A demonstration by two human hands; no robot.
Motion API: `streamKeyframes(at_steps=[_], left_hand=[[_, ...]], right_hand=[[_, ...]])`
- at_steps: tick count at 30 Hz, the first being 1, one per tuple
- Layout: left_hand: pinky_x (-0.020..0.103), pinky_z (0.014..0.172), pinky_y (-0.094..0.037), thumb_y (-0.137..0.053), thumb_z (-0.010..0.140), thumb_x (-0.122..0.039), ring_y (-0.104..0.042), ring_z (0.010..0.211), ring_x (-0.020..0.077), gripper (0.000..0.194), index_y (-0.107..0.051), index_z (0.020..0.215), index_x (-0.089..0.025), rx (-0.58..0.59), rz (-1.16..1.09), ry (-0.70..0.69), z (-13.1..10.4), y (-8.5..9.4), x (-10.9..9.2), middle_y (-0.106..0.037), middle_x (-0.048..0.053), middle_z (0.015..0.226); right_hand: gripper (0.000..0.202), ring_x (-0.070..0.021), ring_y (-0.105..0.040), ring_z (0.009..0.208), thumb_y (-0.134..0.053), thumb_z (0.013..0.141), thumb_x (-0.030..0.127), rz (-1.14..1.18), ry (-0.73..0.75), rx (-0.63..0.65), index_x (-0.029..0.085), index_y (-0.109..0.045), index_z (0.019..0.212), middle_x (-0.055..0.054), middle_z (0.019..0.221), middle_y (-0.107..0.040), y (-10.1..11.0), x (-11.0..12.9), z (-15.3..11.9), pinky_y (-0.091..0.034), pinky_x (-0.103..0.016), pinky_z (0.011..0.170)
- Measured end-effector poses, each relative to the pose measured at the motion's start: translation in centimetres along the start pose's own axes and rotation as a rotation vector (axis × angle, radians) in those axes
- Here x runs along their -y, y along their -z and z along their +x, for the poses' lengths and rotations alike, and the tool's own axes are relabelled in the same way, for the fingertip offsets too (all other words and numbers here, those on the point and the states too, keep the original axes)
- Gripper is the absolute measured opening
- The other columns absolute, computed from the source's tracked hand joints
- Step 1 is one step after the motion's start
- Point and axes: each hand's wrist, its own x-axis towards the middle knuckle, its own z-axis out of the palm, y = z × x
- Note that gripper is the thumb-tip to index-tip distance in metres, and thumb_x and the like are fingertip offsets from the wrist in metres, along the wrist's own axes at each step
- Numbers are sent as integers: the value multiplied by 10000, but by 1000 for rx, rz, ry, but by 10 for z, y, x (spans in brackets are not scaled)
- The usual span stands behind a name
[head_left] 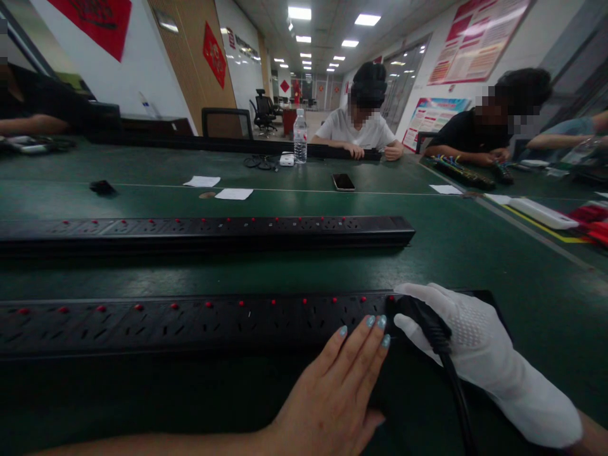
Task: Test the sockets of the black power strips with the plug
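Note:
A long black power strip (204, 326) with a row of sockets and small red lights or buttons lies across the near part of the green table. My left hand (339, 373), bare with blue nails, rests its outstretched fingers on the strip's near edge, close to its right end. In a white glove, my right hand (451, 329) grips a black plug (420, 316) at the rightmost visible socket. The plug's black cable (458, 399) runs down towards me. How deep the plug sits cannot be seen.
A second black strip (204, 234) lies parallel behind. Farther back are papers (234, 194), a phone (343, 182), a water bottle (300, 137) and a white adapter (287, 159). People sit around the far side; one in white (358, 130) handles another black strip. Red items (593, 221) lie right.

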Motion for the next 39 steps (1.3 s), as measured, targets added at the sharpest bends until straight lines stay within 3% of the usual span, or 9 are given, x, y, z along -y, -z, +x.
streamKeyframes(at_steps=[11, 21, 26, 39], left_hand=[[376, 1077, -44, -309, 899, -414, -56, 1363, 252, 588, -255, 1378, -78, 9, -45, 29, -1, -7, -4, -138, 125, 1476], [376, 1059, -67, -304, 906, -375, -119, 1349, 268, 600, -192, 1389, -38, 30, -62, -22, 2, 3, 1, -178, 153, 1461], [392, 1060, -60, -291, 912, -361, -100, 1352, 268, 577, -207, 1385, -41, 26, -78, -22, 2, 5, 0, -181, 146, 1462], [361, 1072, -18, -289, 904, -403, -50, 1362, 221, 572, -238, 1388, -101, 19, -39, 36, 2, -6, -3, -167, 99, 1475]], right_hand=[[234, -167, -616, 692, -566, 780, 358, 52, -62, 48, 218, -555, 966, -32, 819, -640, 2, 5, 5, -486, -290, 628], [221, -181, -610, 642, -522, 806, 392, -2, -78, -3, 194, -574, 888, -53, 757, -653, 3, 12, 10, -483, -304, 588], [227, -178, -612, 690, -515, 816, 387, -21, -84, 41, 191, -581, 909, -55, 813, -655, 4, 12, 8, -476, -293, 617], [252, -164, -624, 706, -546, 792, 369, 14, -58, -19, 175, -582, 950, -39, 816, -657, 2, 9, 6, -484, -281, 645]])
